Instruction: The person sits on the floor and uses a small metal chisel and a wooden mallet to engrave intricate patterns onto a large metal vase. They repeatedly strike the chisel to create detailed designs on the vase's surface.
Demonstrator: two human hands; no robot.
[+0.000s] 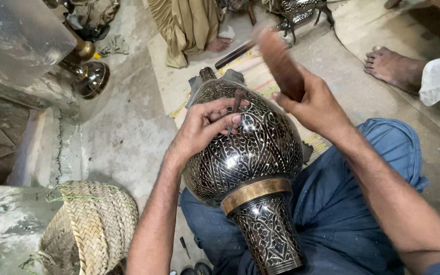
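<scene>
A big, round-bellied metal vase (248,153) lies tilted across the person's lap, its dark surface cut all over with fine silvery scrollwork, a plain brass band ringing the neck above a flared, engraved foot. Left of the vase on the concrete floor (123,137) sits a woven straw basket (90,231), coarse and pale. Above the vase's shoulder the right hand (311,104) is raised, fingers wrapped tight round a blurred brown wooden mallet (280,63). On the vase's upper belly the left hand (204,125) rests, fingers pinched closed on a thin dark chisel (236,104) set against the metal.
</scene>
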